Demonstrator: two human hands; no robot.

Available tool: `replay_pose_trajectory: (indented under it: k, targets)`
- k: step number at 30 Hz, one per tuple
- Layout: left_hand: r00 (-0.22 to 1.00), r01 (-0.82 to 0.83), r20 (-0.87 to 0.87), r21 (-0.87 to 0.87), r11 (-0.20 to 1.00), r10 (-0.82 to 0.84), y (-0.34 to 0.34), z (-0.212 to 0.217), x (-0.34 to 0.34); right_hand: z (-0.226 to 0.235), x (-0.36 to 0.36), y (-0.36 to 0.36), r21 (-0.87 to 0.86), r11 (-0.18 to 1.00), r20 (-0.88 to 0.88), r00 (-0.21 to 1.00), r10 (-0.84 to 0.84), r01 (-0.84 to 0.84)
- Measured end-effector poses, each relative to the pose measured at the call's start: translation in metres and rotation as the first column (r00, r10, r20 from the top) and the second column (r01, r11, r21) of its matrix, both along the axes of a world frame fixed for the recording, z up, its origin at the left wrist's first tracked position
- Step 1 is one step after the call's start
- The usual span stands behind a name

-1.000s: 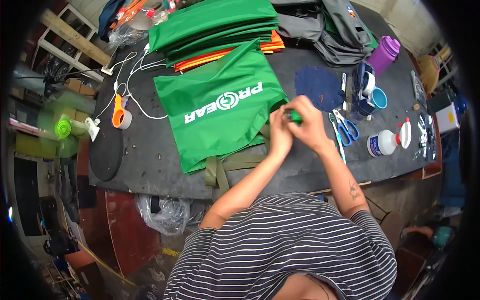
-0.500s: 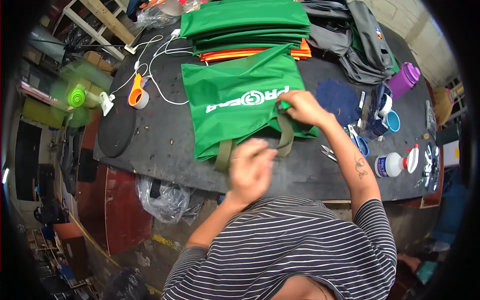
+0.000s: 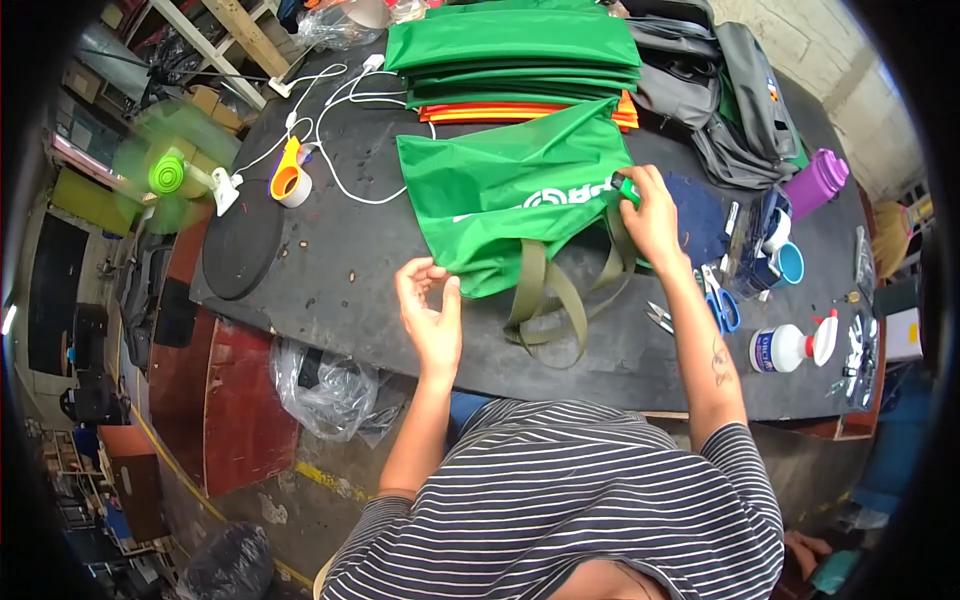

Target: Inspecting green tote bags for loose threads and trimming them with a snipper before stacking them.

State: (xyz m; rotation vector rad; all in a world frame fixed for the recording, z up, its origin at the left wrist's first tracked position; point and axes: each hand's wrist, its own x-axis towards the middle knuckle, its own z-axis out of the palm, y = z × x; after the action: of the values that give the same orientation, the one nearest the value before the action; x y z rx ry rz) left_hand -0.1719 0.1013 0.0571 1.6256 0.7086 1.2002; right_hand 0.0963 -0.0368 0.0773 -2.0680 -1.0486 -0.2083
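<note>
In the head view, the left hand [image 3: 432, 315] is half open, fingertips at the near corner of the green tote bag [image 3: 500, 185]; whether they pinch it, I cannot tell. The bag lies between and beyond both hands, olive webbing handles [image 3: 537, 280] between them. The right hand [image 3: 652, 218] closes around a small green-and-black tool [image 3: 627, 190].

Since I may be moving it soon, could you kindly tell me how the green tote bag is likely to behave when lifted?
The green tote bag should be floppy, since its fabric creases and folds softly. It is probably light for its size, lying fairly flat without an obvious bulge. Its olive webbing handles may swing, as they form loose loops.
</note>
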Motion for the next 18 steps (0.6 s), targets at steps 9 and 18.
replay_pose_trajectory:
  k: [9, 18]
  targets:
    - [0.960, 0.252, -0.126, 0.017, 0.967, -0.248, 0.001, -0.022, 0.024, 0.006, -0.136, 0.008, 0.172, 0.835, -0.394, 0.741, 0.544, -0.522]
    - [0.926, 0.300, -0.239, -0.008, 0.954, -0.293, 0.004, -0.024, 0.016, -0.051, -0.126, 0.018, -0.087, 0.968, -0.242, 0.947, 0.210, -0.237]
